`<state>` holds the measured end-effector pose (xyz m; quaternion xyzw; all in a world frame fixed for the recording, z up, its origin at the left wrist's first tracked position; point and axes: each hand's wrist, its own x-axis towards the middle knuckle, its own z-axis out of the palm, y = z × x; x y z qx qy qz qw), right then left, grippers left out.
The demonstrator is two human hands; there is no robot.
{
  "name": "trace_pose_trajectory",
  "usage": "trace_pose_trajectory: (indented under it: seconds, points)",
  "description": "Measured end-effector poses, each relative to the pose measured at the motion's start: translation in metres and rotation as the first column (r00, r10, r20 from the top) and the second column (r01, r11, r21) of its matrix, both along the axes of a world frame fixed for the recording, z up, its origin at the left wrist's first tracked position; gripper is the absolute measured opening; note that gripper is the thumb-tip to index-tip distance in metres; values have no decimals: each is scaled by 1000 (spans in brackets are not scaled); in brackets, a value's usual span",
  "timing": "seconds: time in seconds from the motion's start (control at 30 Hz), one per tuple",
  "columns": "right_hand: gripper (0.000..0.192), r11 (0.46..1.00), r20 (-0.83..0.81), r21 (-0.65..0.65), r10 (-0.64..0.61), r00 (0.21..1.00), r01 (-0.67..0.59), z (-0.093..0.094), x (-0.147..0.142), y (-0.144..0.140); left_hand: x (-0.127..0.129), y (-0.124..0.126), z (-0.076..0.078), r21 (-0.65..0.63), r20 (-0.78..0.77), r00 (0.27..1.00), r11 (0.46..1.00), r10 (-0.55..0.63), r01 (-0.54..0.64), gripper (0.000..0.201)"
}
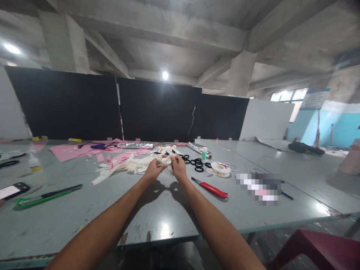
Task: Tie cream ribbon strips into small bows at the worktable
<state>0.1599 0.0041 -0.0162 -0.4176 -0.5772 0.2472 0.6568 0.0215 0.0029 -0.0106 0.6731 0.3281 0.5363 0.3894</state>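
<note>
Over the middle of the table, my left hand [153, 170] and my right hand [179, 168] are close together with bent, closed fingers. Between them is a cream printed ribbon [170, 170], pinched by both hands. Just left and behind lies a heap of cream ribbon strips [132, 165]. Black rings [198, 164] are scattered beyond my right hand. A ribbon spool [221, 168] with a white rim lies farther right. Nearer me, a red-handled utility knife [210, 187] rests beside my right forearm. My fingers hide part of the held ribbon.
A green utility knife [49, 195], a phone [14, 190] and a small pump bottle [34, 163] are at left. Pink sheets [70, 150] lie at the back. A glue stick [204, 153] stands behind the rings. A dark red stool [315, 247] is at lower right.
</note>
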Motion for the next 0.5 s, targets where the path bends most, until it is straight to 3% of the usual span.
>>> trace_pose_trajectory:
  seconds: [0.1,0.23,0.33,0.5]
  points:
    - [28,1000,-62,-18,23,998,-24,1,2,0,-2,4,-2,1,46,996,997,80,-80,65]
    - [27,996,-43,-31,79,996,-81,1,-1,0,-5,10,-6,33,46,994,994,103,-105,63]
    - [26,979,-206,-107,149,967,-174,-1,-9,-1,-5,12,-9,69,22,994,992,104,-105,61]
    - [29,924,-516,-165,217,829,-345,-3,-23,-10,-5,5,-8,190,-78,988,975,132,-116,51]
